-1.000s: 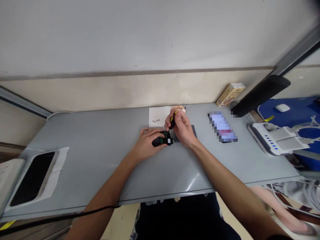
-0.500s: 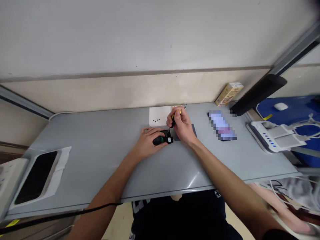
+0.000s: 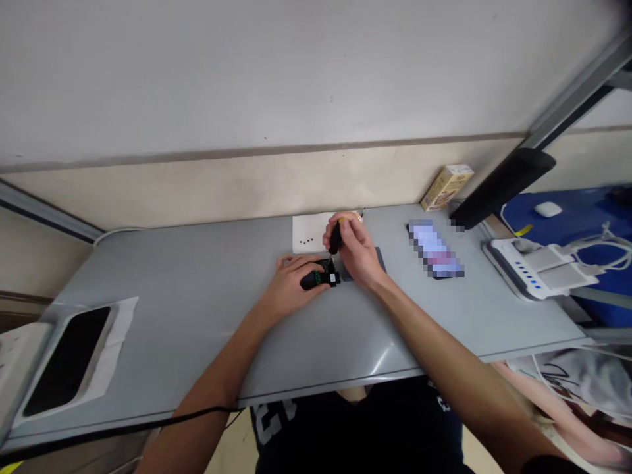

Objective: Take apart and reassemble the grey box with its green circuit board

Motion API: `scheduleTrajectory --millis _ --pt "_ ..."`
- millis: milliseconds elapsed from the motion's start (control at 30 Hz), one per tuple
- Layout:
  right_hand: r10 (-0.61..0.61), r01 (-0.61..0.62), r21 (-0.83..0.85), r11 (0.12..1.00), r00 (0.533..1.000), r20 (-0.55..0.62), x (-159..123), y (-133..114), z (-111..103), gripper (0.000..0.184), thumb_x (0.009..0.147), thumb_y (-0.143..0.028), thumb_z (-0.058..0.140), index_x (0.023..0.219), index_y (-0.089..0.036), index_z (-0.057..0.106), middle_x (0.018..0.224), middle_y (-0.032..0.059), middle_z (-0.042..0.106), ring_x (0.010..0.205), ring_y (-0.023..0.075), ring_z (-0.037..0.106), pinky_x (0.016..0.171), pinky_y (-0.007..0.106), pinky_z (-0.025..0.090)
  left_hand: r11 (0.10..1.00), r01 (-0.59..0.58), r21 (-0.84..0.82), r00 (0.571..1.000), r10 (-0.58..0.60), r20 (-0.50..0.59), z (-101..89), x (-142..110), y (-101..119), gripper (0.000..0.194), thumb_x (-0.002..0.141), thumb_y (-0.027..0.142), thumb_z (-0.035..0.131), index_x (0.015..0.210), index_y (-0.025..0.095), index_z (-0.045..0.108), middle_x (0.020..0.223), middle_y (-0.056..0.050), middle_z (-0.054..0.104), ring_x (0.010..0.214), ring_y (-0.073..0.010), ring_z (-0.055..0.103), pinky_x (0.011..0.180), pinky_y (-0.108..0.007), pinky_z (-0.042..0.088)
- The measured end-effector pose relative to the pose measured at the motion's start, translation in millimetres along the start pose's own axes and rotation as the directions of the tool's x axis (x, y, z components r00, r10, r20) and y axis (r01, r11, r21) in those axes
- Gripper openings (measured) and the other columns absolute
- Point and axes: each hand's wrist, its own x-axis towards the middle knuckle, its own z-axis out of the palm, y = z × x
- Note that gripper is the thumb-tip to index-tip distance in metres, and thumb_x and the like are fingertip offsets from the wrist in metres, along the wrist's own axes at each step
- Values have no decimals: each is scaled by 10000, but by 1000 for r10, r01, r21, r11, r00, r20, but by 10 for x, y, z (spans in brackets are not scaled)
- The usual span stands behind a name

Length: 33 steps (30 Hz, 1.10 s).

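Observation:
A small black device with a green circuit board (image 3: 318,276) lies on the grey table. My left hand (image 3: 291,284) grips it from the left, fingers over its far side and thumb along its near side. In my right hand (image 3: 356,249) is a screwdriver (image 3: 336,238) with a black and yellow handle, held tilted, its thin shaft pointing down at the board. Whether the tip sits in a screw is too small to tell. Behind the device, several tiny dark screws (image 3: 306,241) lie on a white sheet of paper (image 3: 300,227). A dark grey flat piece (image 3: 381,260) lies partly hidden behind my right hand.
A phone (image 3: 434,249) with a blurred screen and a carton (image 3: 447,187) stand to the right, near a black cylinder (image 3: 503,187) and a white power strip (image 3: 526,270). At left lies a black-screened tablet (image 3: 69,362). Another person's arm (image 3: 548,401) shows at lower right.
The screwdriver handle has turned slightly in my right hand and stands a little more upright. My left hand keeps its hold on the device. The whole view has shifted slightly.

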Motion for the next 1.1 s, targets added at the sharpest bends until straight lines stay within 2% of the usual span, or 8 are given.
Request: scheduleTrajectory --millis 133,267,400,567,700,800,933,1100 --pt "6 -6 -15 1000 1000 -14 -4 11 -44 375 912 -586 659 953 -283 442 809 -38 577 668 126 576 668 299 477 1000 -15 9 1000 15 3 4 -2 -8 222 900 411 737 1074 280 696 1365 -45 679 1266 -283 615 1126 -507 336" --pt "-10 10 -32 999 1000 0 6 32 -58 345 940 -599 612 957 -282 478 651 -80 400 518 103 405 542 272 371 999 -37 3 999 37 14 -25 -5 7 212 909 393 731 1080 277 684 1380 -35 671 1274 -275 612 1117 -503 331" --pt "47 -48 26 999 999 8 19 -4 -32 445 986 -680 423 1117 -282 573 718 -28 463 602 139 466 606 308 434 1000 -20 -9 999 21 24 -48 -4 21 221 904 387 731 1094 279 692 1405 -41 656 1287 -279 603 1112 -505 338" --pt "19 -19 -7 1000 1000 -11 15 -10 -60 383 925 -636 604 925 -253 587 872 8 575 751 148 587 743 327 493 1000 -18 -3 1000 18 25 -42 -8 18 211 907 387 715 1090 281 703 1389 -45 662 1266 -282 616 1135 -511 334" --pt "35 -34 -22 999 998 49 26 31 -102 416 909 -653 618 860 -263 481 740 -34 531 617 127 526 644 302 453 1000 -26 -2 999 26 22 -37 -10 18 193 909 390 716 1064 276 699 1383 -43 669 1269 -281 615 1128 -512 332" --pt "34 -35 13 999 998 48 43 30 -97 445 923 -718 530 921 -273 517 668 -45 430 583 137 446 589 294 421 999 -35 -1 999 35 18 -36 -14 18 191 913 379 717 1068 272 688 1388 -43 667 1270 -275 615 1118 -509 328" --pt "57 -58 84 995 998 19 50 2 -84 438 968 -683 471 1018 -260 576 743 -9 479 651 149 486 647 313 462 999 -34 7 999 34 5 -34 -18 13 193 917 372 716 1078 274 676 1399 -46 662 1287 -274 602 1101 -507 325" --pt "45 -46 46 998 999 11 25 0 -116 398 915 -642 617 900 -250 547 873 4 560 701 132 546 680 305 467 999 -41 7 999 41 8 -29 -20 15 199 913 362 721 1088 282 672 1399 -35 661 1284 -266 607 1104 -497 323"
